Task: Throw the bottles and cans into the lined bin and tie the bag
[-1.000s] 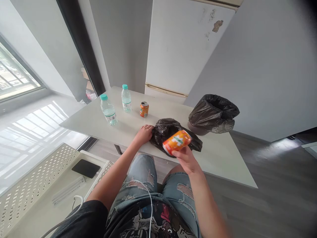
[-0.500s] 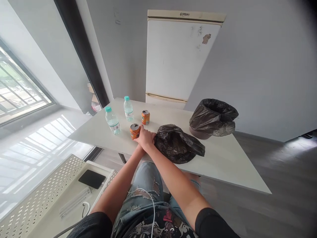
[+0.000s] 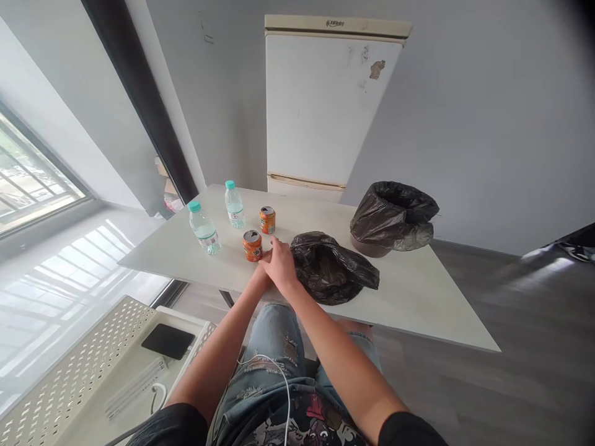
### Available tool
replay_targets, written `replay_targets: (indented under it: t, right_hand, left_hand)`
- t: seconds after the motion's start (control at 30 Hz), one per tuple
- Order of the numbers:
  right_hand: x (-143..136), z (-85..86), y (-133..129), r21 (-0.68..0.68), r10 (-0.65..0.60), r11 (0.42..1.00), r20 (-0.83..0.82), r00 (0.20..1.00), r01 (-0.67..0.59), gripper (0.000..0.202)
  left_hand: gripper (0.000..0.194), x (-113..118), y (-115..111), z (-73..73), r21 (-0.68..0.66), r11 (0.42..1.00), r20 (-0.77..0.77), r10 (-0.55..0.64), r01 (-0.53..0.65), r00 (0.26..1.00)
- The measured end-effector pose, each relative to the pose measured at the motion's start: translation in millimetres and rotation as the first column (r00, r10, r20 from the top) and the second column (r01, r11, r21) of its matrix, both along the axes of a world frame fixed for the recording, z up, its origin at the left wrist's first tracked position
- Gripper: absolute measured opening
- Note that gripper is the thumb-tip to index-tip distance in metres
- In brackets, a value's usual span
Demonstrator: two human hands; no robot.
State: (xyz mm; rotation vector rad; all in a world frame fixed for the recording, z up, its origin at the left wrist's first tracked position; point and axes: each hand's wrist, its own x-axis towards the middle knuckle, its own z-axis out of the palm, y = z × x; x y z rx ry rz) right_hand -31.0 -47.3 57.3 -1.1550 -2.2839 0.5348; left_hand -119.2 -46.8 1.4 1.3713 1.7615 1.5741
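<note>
An orange drink can (image 3: 252,248), its top opened, stands upright on the white table just left of my hands. My right hand (image 3: 281,265) is beside it, holding nothing I can see, with its fingers partly spread. It crosses over my left hand (image 3: 264,260), whose fingers are mostly hidden behind it. A black plastic bag (image 3: 344,266) lies crumpled with its mouth open, right against my right hand. Behind the near can stands a second orange can (image 3: 268,220). Two clear bottles with teal caps, a nearer bottle (image 3: 204,232) and a farther bottle (image 3: 234,207), stand to the left.
A bin (image 3: 372,248) lined with a black bag stands at the table's right side. Beyond the table (image 3: 409,297) is a white fridge (image 3: 325,105). At lower left a cream tray (image 3: 88,402) holds a dark phone (image 3: 168,341) and a cable. A white cord hangs over my lap.
My right hand has moved off the near can, slightly right toward the black bag. The can stays standing on the table. The whole view has shifted a little.
</note>
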Motion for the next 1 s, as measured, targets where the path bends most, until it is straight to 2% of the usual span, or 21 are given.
replay_targets:
  t: [0.07,0.13,0.23,0.3,0.33,0.4,0.47,0.5,0.57,0.6,0.63,0.67,0.73,0.77,0.8,0.83,0.87,0.9,0.93,0.97,1.0]
  right_hand:
    - [38,0.1,-3,0.157,-0.006,0.987,-0.167,0.986,0.033,0.041]
    - [84,4.4,-2,0.291,-0.070,0.945,-0.260,0.963,0.147,0.026]
    - [158,12.3,8,0.438,-0.273,0.820,-0.267,0.924,0.369,0.029]
    - [204,13.0,18,0.432,-0.441,0.763,-0.194,0.876,0.480,0.047]
    - [224,11.4,22,0.379,-0.486,0.780,-0.134,0.864,0.497,0.048]
    - [255,5.5,24,0.179,-0.467,0.869,-0.004,0.884,0.461,0.032]
    - [272,-0.3,14,-0.020,-0.378,0.925,0.022,0.926,0.378,0.020]
    - [276,-1.8,5,-0.085,-0.329,0.941,0.000,0.944,0.328,0.021]
    - [276,-0.1,-21,-0.182,-0.197,0.966,-0.041,0.980,0.186,0.023]
    - [275,3.4,-35,-0.244,-0.069,0.968,-0.038,0.997,0.058,0.025]
    - [274,8.4,-48,-0.319,0.094,0.943,-0.029,0.995,-0.098,0.030]
    - [273,14.2,-58,-0.400,0.266,0.880,-0.034,0.963,-0.257,0.038]
    - [276,25.9,-68,-0.528,0.529,0.687,-0.108,0.842,-0.499,0.051]
    - [278,30.4,-67,-0.567,0.578,0.605,-0.168,0.798,-0.558,0.051]
    - [281,33.2,-62,-0.593,0.560,0.570,-0.227,0.797,-0.569,0.046]
    - [283,34.1,-53,-0.602,0.471,0.598,-0.270,0.840,-0.529,0.039]
    - [285,32.9,-42,-0.592,0.327,0.678,-0.288,0.900,-0.436,0.038]
    - [285,29.7,-29,-0.559,0.142,0.779,-0.284,0.948,-0.284,0.041]
    - [284,24.7,-16,-0.502,-0.049,0.859,-0.270,0.962,-0.097,0.043]
    - [282,18.2,-4,-0.436,-0.198,0.897,-0.249,0.948,0.073,0.041]
    - [279,10.7,7,-0.387,-0.286,0.903,-0.223,0.932,0.185,0.040]
  left_hand:
    - [0.012,-1,-7,-3.8,-0.043,0.993,-0.075,-0.112,0.109,0.991]
    - [0.020,-3,-11,-5.3,-0.104,0.977,-0.228,-0.204,0.185,0.952]
    - [0.030,-6,-12,-4.2,-0.203,0.964,-0.536,-0.258,0.174,0.804]
    - [0.032,-7,-11,-3.3,-0.213,0.968,-0.620,-0.239,0.133,0.747]
    - [0.031,-6,-10,-3.2,-0.205,0.972,-0.610,-0.221,0.118,0.761]
    - [0.029,-2,-11,-4.7,-0.162,0.985,-0.497,-0.129,0.054,0.858]
    - [0.026,6,-15,-8.1,-0.080,0.995,-0.279,0.031,-0.055,0.960]
    - [0.027,12,-18,-10.2,-0.036,0.994,-0.158,0.093,-0.100,0.983]
    - [0.035,22,-26,-14.0,0.037,0.992,0.028,0.122,-0.123,0.992]
    - [0.040,27,-30,-15.2,0.057,0.993,0.085,0.100,-0.105,0.991]
    - [0.044,30,-34,-15.5,0.064,0.994,0.129,0.081,-0.090,0.988]
    - [0.046,32,-37,-15.0,0.059,0.995,0.160,0.076,-0.086,0.984]
    - [0.044,32,-41,-11.7,0.020,0.997,0.201,0.071,-0.076,0.977]
    - [0.042,32,-42,-9.3,-0.007,0.999,0.222,0.046,-0.045,0.974]
    - [0.039,31,-43,-6.8,-0.031,1.000,0.243,0.011,-0.004,0.970]
    - [0.037,30,-43,-4.2,-0.046,0.998,0.263,-0.025,0.038,0.964]
    - [0.034,30,-43,-1.9,-0.052,0.997,0.282,-0.048,0.065,0.958]
    - [0.031,30,-43,0.0,-0.050,0.996,0.295,-0.050,0.068,0.954]
    - [0.027,30,-43,1.5,-0.043,0.998,0.294,-0.033,0.047,0.955]
    - [0.023,30,-43,2.5,-0.036,0.999,0.281,-0.005,0.016,0.960]
    - [0.020,30,-42,3.0,-0.033,0.999,0.265,0.019,-0.011,0.964]
